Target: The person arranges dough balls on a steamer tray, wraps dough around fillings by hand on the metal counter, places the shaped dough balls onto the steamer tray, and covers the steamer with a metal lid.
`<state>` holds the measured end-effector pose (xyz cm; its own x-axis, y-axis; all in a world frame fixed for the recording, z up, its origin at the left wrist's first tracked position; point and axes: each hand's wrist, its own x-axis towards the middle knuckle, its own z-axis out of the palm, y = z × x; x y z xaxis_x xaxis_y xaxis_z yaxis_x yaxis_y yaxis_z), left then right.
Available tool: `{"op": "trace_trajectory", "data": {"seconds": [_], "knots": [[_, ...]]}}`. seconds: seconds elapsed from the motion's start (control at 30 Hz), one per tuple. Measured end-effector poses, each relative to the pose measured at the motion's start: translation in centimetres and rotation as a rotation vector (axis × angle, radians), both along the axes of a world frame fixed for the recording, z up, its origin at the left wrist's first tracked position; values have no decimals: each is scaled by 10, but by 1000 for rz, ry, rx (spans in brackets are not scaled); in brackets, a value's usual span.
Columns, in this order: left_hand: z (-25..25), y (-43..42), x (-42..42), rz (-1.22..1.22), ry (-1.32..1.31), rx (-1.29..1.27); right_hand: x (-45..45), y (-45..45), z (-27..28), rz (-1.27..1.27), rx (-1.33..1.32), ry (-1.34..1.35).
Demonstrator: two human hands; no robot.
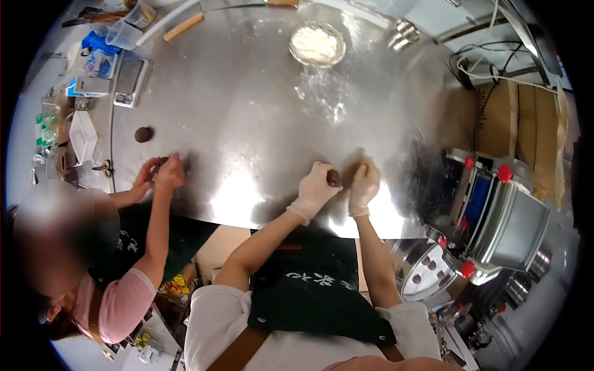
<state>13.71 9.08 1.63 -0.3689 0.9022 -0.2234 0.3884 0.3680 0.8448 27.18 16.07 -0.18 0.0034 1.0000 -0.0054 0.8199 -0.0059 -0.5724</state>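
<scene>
My left hand (pixel 314 188), in a pale thin glove, is closed around a dark brown dough ball (pixel 334 179) just above the steel table (pixel 247 105). The ball shows between thumb and fingers, on the side facing my other hand. My right hand (pixel 364 185), gloved too, is held edge-on a short way to the right, apart from the ball. Its fingers are stretched out and nothing shows in them.
At left a co-worker's hands (pixel 166 173) hold a brown piece; another brown ball (pixel 143 134) lies beyond. A bowl of white flour (pixel 317 44) stands at the back. Left are a scale (pixel 130 83) and scissors (pixel 105 168); right, a metal roller machine (pixel 510 216) and tray of brown balls (pixel 413 290).
</scene>
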Motion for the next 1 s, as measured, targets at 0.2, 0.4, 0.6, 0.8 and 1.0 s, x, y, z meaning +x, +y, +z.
{"op": "trace_trajectory", "data": {"seconds": [0.2,0.4,0.6,0.8,1.0], "knots": [[-9,-15,57,30,-11,-220,-23,-22,15,8,-85,47],[6,-44,41,187,-41,-93,-20,-11,-9,291,193,-196],[13,-46,27,439,-270,46,-28,-2,-4,304,67,-102],[-10,-66,24,605,-266,78,-51,-9,-2,531,266,-311],[8,-49,13,577,-355,75,-57,9,-16,464,239,-94]]}}
